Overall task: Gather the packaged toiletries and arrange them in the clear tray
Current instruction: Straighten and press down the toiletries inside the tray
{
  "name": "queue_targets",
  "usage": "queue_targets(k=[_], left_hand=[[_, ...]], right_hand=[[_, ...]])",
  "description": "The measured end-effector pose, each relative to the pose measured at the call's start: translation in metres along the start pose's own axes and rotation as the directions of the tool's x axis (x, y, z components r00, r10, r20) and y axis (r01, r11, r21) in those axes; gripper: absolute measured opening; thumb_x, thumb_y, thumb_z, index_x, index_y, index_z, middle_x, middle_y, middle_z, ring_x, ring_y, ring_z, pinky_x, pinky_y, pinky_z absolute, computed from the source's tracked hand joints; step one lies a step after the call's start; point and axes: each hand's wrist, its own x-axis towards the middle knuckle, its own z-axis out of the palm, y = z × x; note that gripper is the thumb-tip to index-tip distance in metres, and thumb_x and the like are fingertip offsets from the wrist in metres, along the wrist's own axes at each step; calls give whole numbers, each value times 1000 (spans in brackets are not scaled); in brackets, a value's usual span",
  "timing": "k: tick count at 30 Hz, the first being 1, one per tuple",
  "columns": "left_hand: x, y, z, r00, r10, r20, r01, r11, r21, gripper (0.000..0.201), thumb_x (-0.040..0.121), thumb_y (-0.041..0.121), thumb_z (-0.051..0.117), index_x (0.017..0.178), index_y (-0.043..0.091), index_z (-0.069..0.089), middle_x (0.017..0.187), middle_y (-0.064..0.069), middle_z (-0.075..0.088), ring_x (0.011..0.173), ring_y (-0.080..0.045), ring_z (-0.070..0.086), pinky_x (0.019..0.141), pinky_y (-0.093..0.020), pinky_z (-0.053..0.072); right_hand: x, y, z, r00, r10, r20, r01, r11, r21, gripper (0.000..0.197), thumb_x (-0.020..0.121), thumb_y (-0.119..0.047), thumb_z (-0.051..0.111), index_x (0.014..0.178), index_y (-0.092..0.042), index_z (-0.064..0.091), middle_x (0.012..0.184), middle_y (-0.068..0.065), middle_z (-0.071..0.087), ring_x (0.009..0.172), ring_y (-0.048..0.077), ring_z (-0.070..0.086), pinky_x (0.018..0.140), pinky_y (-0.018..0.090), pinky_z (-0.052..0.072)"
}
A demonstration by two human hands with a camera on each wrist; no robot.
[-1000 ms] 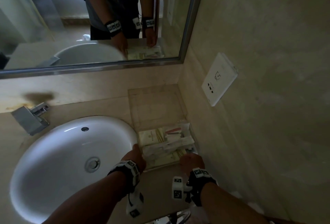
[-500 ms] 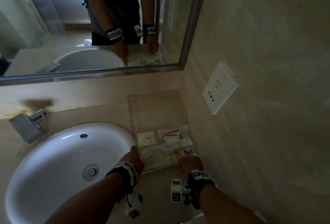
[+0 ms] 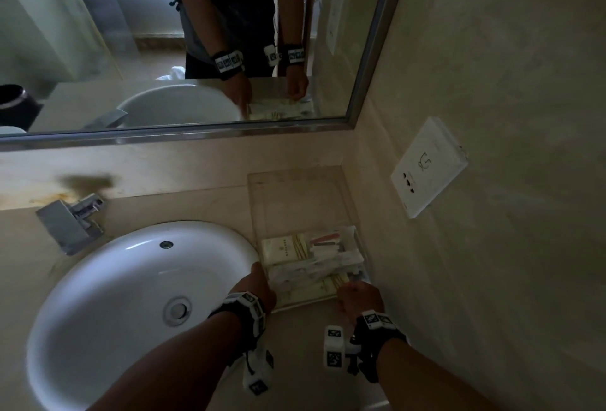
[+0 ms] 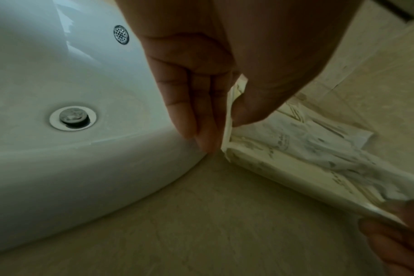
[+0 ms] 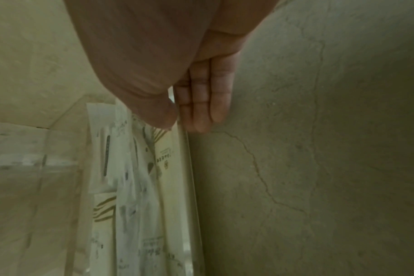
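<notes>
The clear tray (image 3: 296, 194) sits on the beige counter (image 3: 305, 338) in the corner, between the white sink (image 3: 108, 296) and the side wall, just below the mirror (image 3: 183, 40). The packaged toiletries (image 3: 313, 263) lie heaped in its near half, cream packets and white wrappers overlapping, while its far half shows only bare plastic. The left hand (image 3: 259, 287) pinches the tray's near left corner, thumb inside against the packets and straight fingers (image 4: 189, 112) outside, right beside the sink's rim. The right hand (image 3: 359, 299) grips the near right corner the same way, thumb over the wall and fingers (image 5: 205, 100) flat along its outer face. A chrome faucet (image 3: 70, 223) stands behind the sink, and a white socket (image 3: 426, 166) is mounted on the wall right of the tray.
</notes>
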Motion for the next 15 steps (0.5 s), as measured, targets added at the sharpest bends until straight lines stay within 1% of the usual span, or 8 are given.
queue_targets(k=[2, 4, 6, 8, 12, 15], left_hand=[[0, 0, 0, 1000, -5, 0, 5, 1000, 0, 52, 88, 27, 55, 133, 16, 32, 103, -8, 61, 83, -24, 57, 70, -32, 46], [0, 2, 0, 1000, -10, 0, 10, 1000, -1, 52, 88, 26, 54, 134, 15, 31, 105, -9, 61, 84, -24, 57, 72, -32, 46], [0, 4, 0, 1000, -20, -2, 20, 1000, 6, 53, 88, 25, 53, 135, 15, 31, 110, -10, 62, 92, -26, 61, 75, -32, 48], [-2, 6, -1, 1000, -32, 1, 31, 999, 22, 52, 88, 25, 53, 134, 15, 31, 110, -10, 62, 97, -28, 64, 76, -33, 50], [0, 7, -4, 999, -38, -15, 38, 998, 39, 46, 88, 23, 54, 128, 12, 35, 109, -11, 63, 97, -29, 64, 77, -35, 53], [3, 6, -6, 999, -45, -14, 46, 998, 31, 43, 87, 23, 55, 124, 11, 37, 103, -9, 61, 91, -27, 63, 73, -34, 51]], right_hand=[[2, 0, 2, 1000, 9, 6, -9, 1000, -2, 18, 75, -28, 61, 65, -13, 66, 78, 14, 72, 79, 36, 69, 73, 50, 58], [1, -2, 2, 1000, 8, -8, -8, 1000, 2, 19, 74, -28, 59, 64, -13, 65, 76, 14, 72, 78, 36, 69, 73, 50, 58], [3, -1, 3, 1000, 13, -13, -13, 1000, 6, 18, 75, -28, 59, 67, -15, 68, 73, 9, 72, 75, 32, 69, 73, 48, 59], [3, -1, 4, 1000, 13, -10, -13, 1000, 14, 16, 77, -28, 59, 68, -19, 69, 75, 6, 72, 76, 29, 69, 74, 45, 60], [12, 2, 10, 999, 10, -34, -9, 1000, 28, 18, 75, -32, 56, 67, -22, 69, 74, 4, 71, 73, 28, 68, 73, 47, 60], [10, -4, 8, 999, -4, -34, 4, 1000, 12, 17, 77, -32, 58, 69, -22, 69, 75, 4, 72, 74, 27, 68, 73, 43, 60]])
